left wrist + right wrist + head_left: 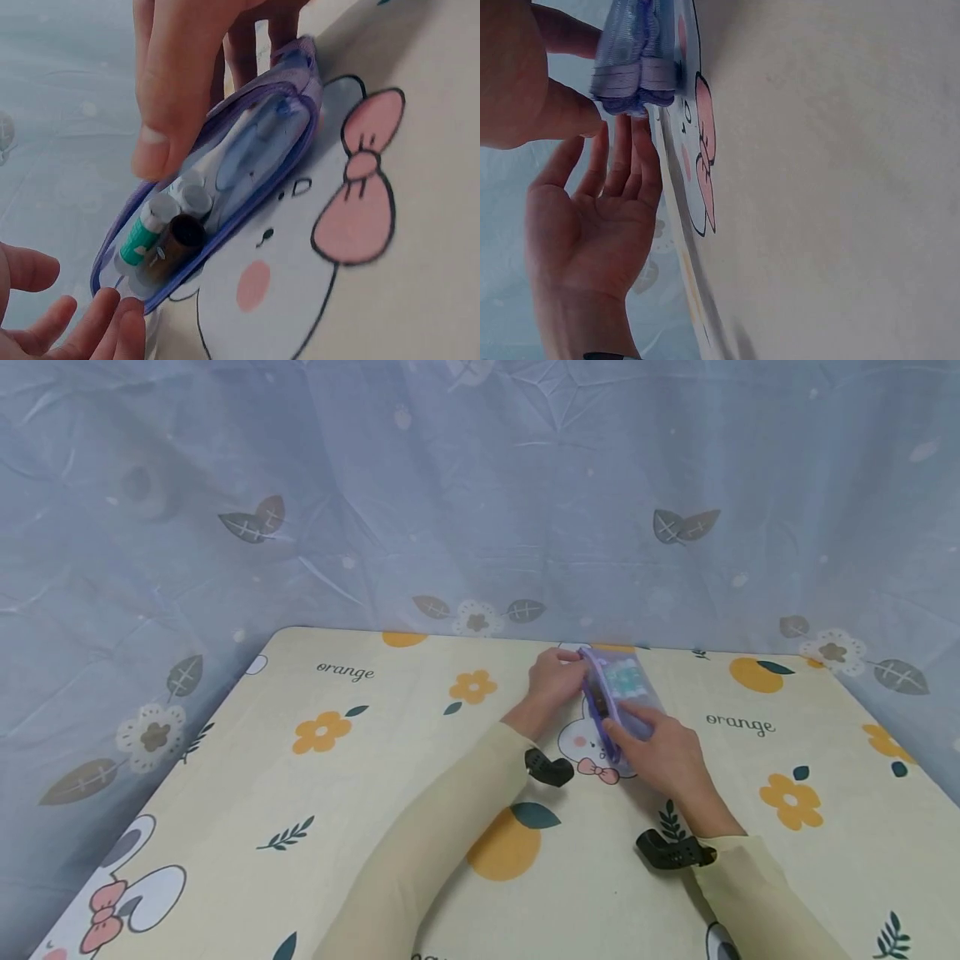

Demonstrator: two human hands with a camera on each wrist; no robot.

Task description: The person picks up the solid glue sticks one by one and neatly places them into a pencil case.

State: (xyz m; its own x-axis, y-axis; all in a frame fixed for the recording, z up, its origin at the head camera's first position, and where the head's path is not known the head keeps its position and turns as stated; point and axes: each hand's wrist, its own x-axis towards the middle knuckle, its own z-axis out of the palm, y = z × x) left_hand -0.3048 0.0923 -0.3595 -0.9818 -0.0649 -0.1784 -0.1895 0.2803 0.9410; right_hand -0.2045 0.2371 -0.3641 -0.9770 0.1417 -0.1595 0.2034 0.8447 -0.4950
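A translucent purple zip pouch [628,681] is tilted at the far side of the table, its zipped mouth gaping toward the left. My right hand [667,760] grips its near end, thumb on the mouth side and fingers behind. At the far end is my left hand [555,681], palm toward the pouch and fingers loosely bent, fingertips right at the rim. Inside, the left wrist view shows a white tube with a green label [141,238], a small dark brown cylinder [174,246] and a pale capped cylinder [193,197].
A cream tablecloth [420,735] printed with oranges, flowers and rabbits covers the table. Behind the table's far edge hangs a blue-grey patterned curtain [480,510], close beyond the pouch. Each wrist wears a black band, the left one [549,768] and the right one [675,850].
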